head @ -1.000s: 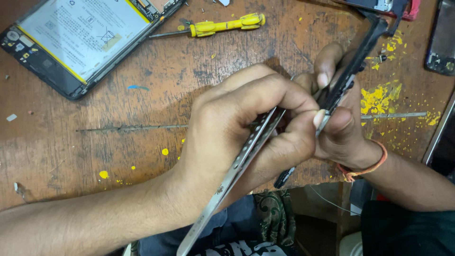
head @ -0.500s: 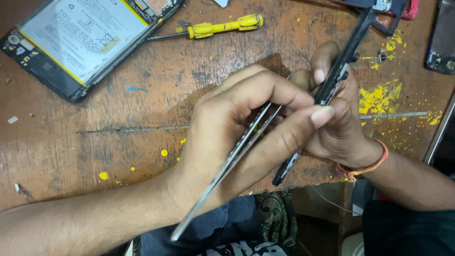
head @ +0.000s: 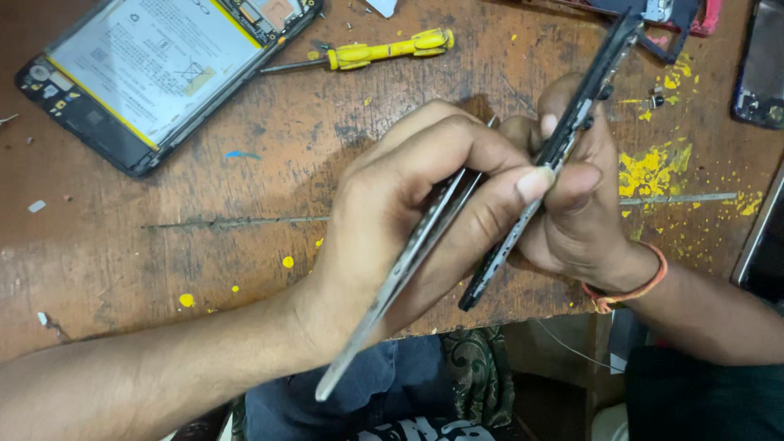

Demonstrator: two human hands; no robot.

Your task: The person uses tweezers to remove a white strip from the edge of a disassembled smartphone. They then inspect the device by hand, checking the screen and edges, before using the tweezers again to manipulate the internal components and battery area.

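Partly, fingers (head: 523, 181) hide tweezers' (head: 408, 261) tips.

Scarred brown wooden workbench (head: 204, 269), yellow paint splatters (head: 649, 171), even light.

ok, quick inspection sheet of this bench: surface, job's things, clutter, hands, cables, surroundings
Surface: worn wooden table, yellow paint spatter.
Job's things: dark phone frame held edge-on; metal tweezers against it.
Clutter: opened phone showing its battery, yellow screwdriver, another phone at right edge.
Hands: left hand grips tweezers; right hand holds frame, orange wristband.
Cables: thin wire below table edge.
Surroundings: the person's lap.
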